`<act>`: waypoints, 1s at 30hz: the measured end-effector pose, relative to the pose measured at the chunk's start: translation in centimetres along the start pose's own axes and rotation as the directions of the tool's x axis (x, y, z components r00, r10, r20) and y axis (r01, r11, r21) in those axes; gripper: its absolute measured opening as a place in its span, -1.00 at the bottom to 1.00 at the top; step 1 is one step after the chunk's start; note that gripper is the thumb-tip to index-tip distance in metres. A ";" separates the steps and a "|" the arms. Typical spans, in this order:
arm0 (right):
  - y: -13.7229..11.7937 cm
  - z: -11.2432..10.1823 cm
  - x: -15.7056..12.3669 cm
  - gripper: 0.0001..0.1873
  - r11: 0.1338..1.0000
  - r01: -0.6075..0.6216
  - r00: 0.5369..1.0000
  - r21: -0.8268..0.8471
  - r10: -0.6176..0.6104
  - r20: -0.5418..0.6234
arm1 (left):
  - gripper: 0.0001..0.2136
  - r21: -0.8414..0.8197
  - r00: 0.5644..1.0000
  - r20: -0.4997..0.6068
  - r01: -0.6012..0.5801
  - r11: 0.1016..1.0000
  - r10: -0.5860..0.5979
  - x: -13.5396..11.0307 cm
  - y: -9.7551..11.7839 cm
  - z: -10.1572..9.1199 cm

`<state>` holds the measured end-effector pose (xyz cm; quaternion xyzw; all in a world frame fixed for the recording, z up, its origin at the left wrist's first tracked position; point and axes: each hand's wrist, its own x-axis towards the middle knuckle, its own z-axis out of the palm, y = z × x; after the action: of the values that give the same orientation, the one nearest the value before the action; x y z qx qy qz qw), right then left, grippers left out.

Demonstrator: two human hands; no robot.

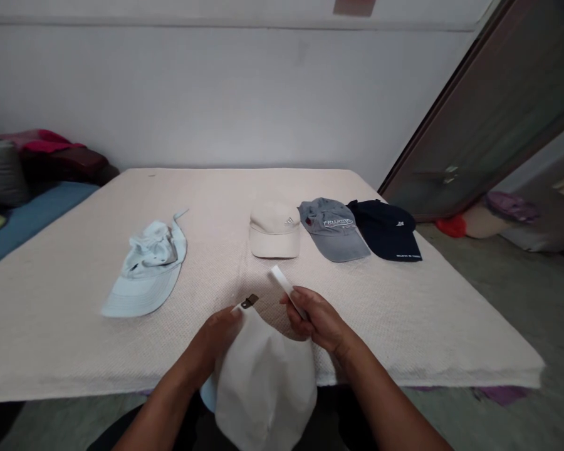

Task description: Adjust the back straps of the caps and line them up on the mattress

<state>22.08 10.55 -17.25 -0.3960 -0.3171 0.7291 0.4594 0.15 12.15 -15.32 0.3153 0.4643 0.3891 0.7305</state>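
Note:
Close to me, at the bed's front edge, is a white cap [267, 382] with its back facing the bed. My left hand [219, 338] is closed on its back edge beside a small brown metal buckle [249, 301]. Pinched in my right hand [317, 316] is the cap's white strap [282, 279], its free end pointing up and left. The strap and buckle are apart. A bit of light blue shows at the cap's lower left; most of its brim is hidden.
On the bed [451, 332] lie a crumpled light blue cap [145, 275] at left, a beige cap [275, 232] in the middle, then a grey cap [336, 228] and a navy cap [385, 228] at right. A grey cushion [2, 170] sits far left. A wall stands behind.

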 end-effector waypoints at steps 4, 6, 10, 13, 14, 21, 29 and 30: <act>-0.2 0.2 -0.1 -0.65 0.998 0.026 0.999 -0.051 -0.024 0.026 | -0.89 0.051 0.987 0.152 0.045 0.998 -0.053 0.1 0.0 0.2; -0.1 0.2 -0.1 -0.69 0.999 0.029 0.999 -0.022 -0.029 0.021 | -0.88 -0.002 0.980 0.187 0.068 0.998 -0.066 0.1 -0.1 0.1; 0.0 0.2 0.2 -0.79 0.994 0.058 0.996 0.097 -0.051 -0.074 | -0.87 -0.104 0.971 0.232 0.090 0.990 -0.064 0.1 -0.5 0.2; 0.0 0.3 0.5 -0.76 0.994 0.028 0.998 0.105 -0.023 -0.051 | -0.90 -0.082 0.970 0.229 0.099 0.992 -0.078 0.1 -0.7 0.4; 0.0 0.3 0.5 -0.76 0.997 0.008 1.000 0.081 -0.006 -0.021 | -0.88 -0.074 0.969 0.235 0.099 0.992 -0.079 0.1 -0.7 0.5; 0.1 0.8 0.7 -0.67 0.997 -0.015 0.998 -0.077 0.020 0.055 | -0.72 -0.061 0.971 0.236 0.049 0.997 -0.033 0.1 -0.7 0.8; 0.2 0.9 0.4 -0.71 0.993 -0.062 0.995 -0.101 0.069 0.068 | -0.81 -0.019 0.963 0.264 0.063 0.998 -0.056 -0.2 -0.6 1.0; 0.2 0.8 0.4 -0.71 0.993 -0.066 0.995 -0.100 0.073 0.069 | -0.83 -0.008 0.968 0.246 0.060 0.998 -0.056 -0.2 -0.6 1.0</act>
<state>21.17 10.75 -17.14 -0.4019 -0.3551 0.7421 0.4021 1.19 11.61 -15.35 0.3416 0.3762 0.3289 0.7960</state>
